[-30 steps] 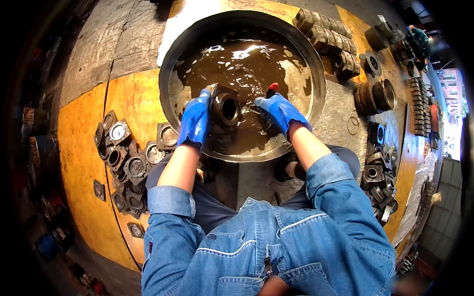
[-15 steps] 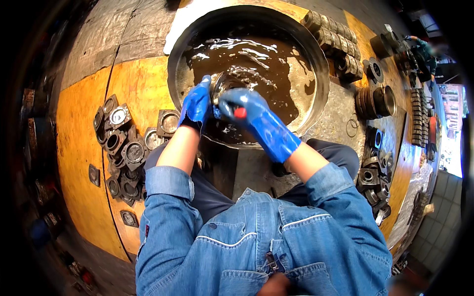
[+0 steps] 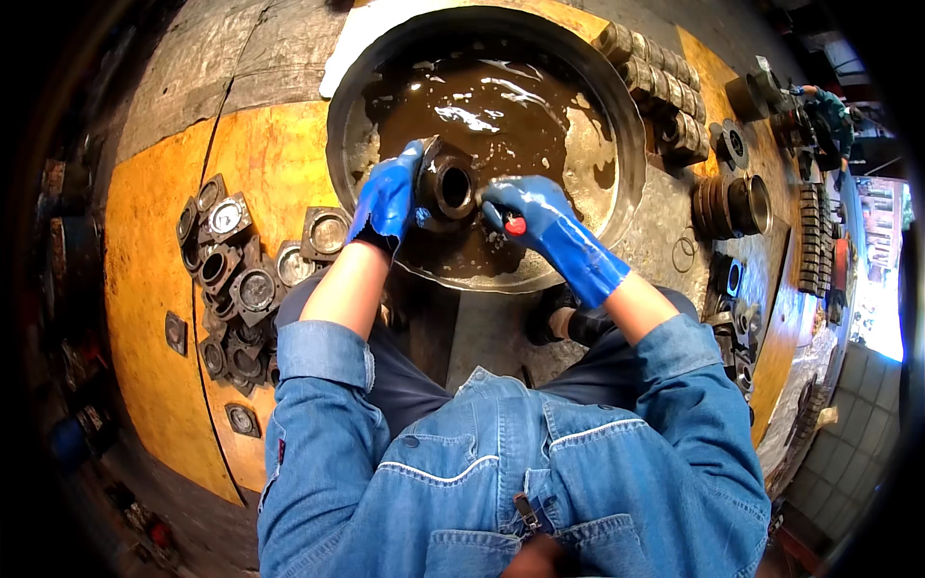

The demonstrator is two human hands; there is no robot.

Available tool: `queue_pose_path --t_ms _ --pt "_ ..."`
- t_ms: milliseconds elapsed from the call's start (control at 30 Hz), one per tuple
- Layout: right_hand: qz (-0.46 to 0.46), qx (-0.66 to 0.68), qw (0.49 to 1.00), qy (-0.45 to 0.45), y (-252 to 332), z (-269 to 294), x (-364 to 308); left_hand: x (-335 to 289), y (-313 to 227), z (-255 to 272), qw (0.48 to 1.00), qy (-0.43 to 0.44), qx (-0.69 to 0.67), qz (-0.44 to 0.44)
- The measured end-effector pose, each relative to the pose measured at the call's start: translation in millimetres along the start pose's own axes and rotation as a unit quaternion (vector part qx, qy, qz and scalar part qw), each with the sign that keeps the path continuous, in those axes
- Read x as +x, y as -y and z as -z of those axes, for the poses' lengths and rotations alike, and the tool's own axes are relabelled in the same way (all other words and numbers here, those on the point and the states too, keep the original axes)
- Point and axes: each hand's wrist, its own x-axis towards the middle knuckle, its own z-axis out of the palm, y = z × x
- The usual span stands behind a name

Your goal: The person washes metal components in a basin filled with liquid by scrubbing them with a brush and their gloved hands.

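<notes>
Over the basin [image 3: 631,164], your left hand [image 3: 387,200] clasps a dark flanged part [image 3: 436,197]; your right hand [image 3: 540,210] curls round a red-ended handle [image 3: 515,224]. Metal pieces [image 3: 254,289] lie heaped leftward.

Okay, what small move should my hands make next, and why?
Probably bring the red-ended tool leftward to the metal part: your left hand steadies that part over the basin, its round opening is uncovered, and your right hand holds the tool just beside it.

left hand [image 3: 387,196] grips, right hand [image 3: 532,204] curls tightly.
</notes>
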Motion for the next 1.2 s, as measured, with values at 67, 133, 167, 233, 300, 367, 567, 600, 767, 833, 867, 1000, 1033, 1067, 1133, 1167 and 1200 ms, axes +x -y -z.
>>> queue_pose_path --t_ms 67,133,167,233,300,367,567,600,767,833,867,1000,1033,1067,1133,1167,1200 --pt "0.108 0.008 0.994 -0.010 11.0 12.6 15.9 4.9 5.8 5.8 1.000 0.017 -0.018 0.009" --pt "0.243 -0.117 0.963 -0.003 1.7 9.5 33.8 16.3 16.5 6.1 0.995 0.034 -0.087 0.024" --pt "0.223 -0.131 0.966 0.026 -5.1 11.6 40.4 17.4 15.4 2.6 0.991 0.044 -0.121 0.032" --pt "0.186 -0.155 0.966 0.086 -12.3 13.2 50.7 12.1 11.0 -1.5 0.992 0.039 -0.120 0.004" --pt "0.146 -0.149 0.976 0.063 -9.0 9.6 48.7 27.5 30.2 5.0 0.995 0.020 -0.073 -0.065" --pt "-0.025 -0.070 0.995 0.061 11.2 -0.1 46.6 24.3 26.5 4.2 0.999 -0.003 -0.033 -0.031" --pt "-0.409 0.391 0.819 0.098 14.0 15.5 52.5 2.3 4.4 -5.0 0.998 -0.013 -0.058 0.021" --pt "-0.391 0.478 0.783 0.072 11.7 6.1 45.5 8.5 13.2 -0.6 0.999 -0.014 -0.039 0.010" --pt "-0.331 0.650 0.684 -0.014 2.1 17.7 27.7 43.8 41.4 1.8 0.999 -0.035 -0.032 0.024" --pt "-0.388 0.646 0.655 -0.054 -30.1 -4.7 32.7 36.3 28.2 -10.2 0.999 -0.040 -0.006 0.025" --pt "-0.365 0.664 0.650 -0.050 -35.1 -9.2 27.3 32.3 22.0 -14.5 0.999 -0.043 0.016 0.020" --pt "-0.321 0.601 0.731 0.034 11.7 10.6 33.5 29.2 33.6 0.5 0.997 -0.068 0.019 -0.042" --pt "-0.350 0.527 0.771 0.077 16.6 18.5 44.2 24.5 29.3 -1.3 0.998 -0.061 0.001 -0.021" --pt "-0.378 0.384 0.831 0.136 28.8 30.3 55.3 14.7 21.2 -2.8 0.998 -0.055 -0.017 0.001" --pt "-0.388 0.155 0.895 0.159 14.0 3.5 65.7 14.0 12.9 -11.6 0.998 -0.038 -0.054 0.013" --pt "-0.273 -0.009 0.950 0.150 34.5 -4.7 70.2 14.0 21.9 -0.8 0.996 -0.049 -0.075 0.012" --pt "-0.222 -0.032 0.967 0.124 28.0 -8.0 63.9 17.3 23.1 -3.2 0.995 -0.041 -0.096 0.007"
